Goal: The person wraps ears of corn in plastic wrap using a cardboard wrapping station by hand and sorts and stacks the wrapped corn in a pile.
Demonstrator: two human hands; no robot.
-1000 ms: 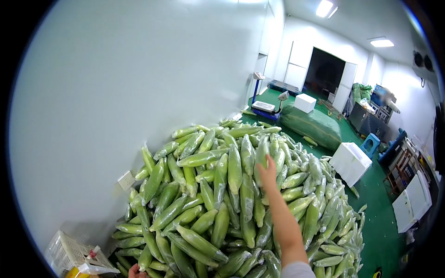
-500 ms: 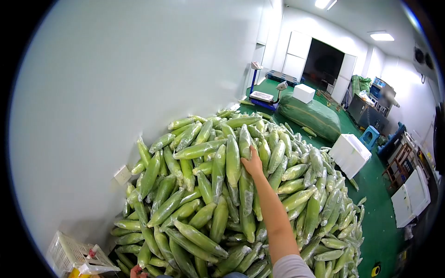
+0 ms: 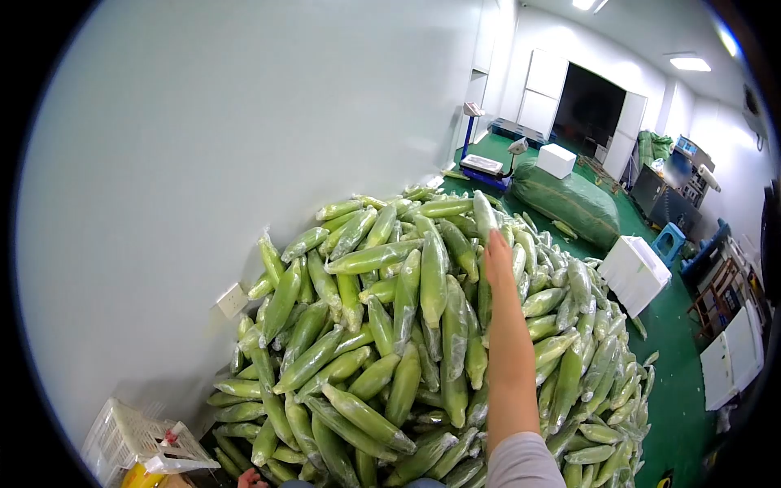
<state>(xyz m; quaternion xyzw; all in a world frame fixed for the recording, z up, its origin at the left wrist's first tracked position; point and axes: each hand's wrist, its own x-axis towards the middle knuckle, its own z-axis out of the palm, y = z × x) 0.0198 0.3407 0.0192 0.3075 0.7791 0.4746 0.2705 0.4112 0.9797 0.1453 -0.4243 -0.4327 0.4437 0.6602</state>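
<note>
A big heap of green-husked ears of corn (image 3: 366, 381), each in clear plastic wrap, fills the middle of the view. My right hand (image 3: 498, 254) reaches to the upper part of the heap, closed around the lower end of one ear of corn (image 3: 484, 213). That ear points up and away from me; my palm and fingers partly hide it. At the bottom edge, my left hand (image 3: 251, 478) shows only its fingers, slightly apart and loosely bent. It is beside the heap's near ears, with no object visible in it.
A white plastic crate (image 3: 138, 443) stands at lower left by the wall, near a wall socket (image 3: 233, 301). Beyond the heap are a platform scale (image 3: 484, 165), a bulging green sack (image 3: 569, 199) and a white foam box (image 3: 634, 275). A blue stool (image 3: 669, 242) stands farther right.
My right hand has moved up and right from one ear to another, which it now grips. My left hand has dropped slightly away from the near ears. The view has turned a little left.
</note>
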